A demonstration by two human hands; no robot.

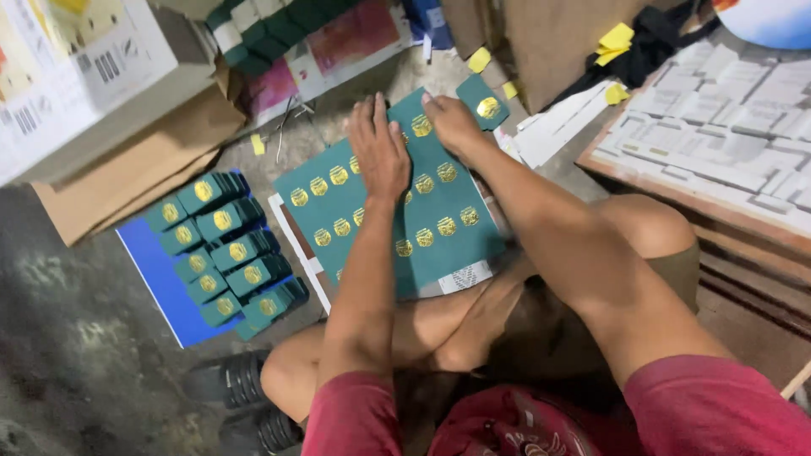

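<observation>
card stacks [224,253] left of printed sheet [380,219]

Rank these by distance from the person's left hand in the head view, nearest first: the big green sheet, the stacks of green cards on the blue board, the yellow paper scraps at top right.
From the left hand:
1. Big green sheet, directly under the palm.
2. Stacks of green cards, off to the left on the blue board.
3. Yellow paper scraps, far right, past the right hand.

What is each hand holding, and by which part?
Left hand presses flat on the green printed sheet; right hand grips its top edge.
</observation>
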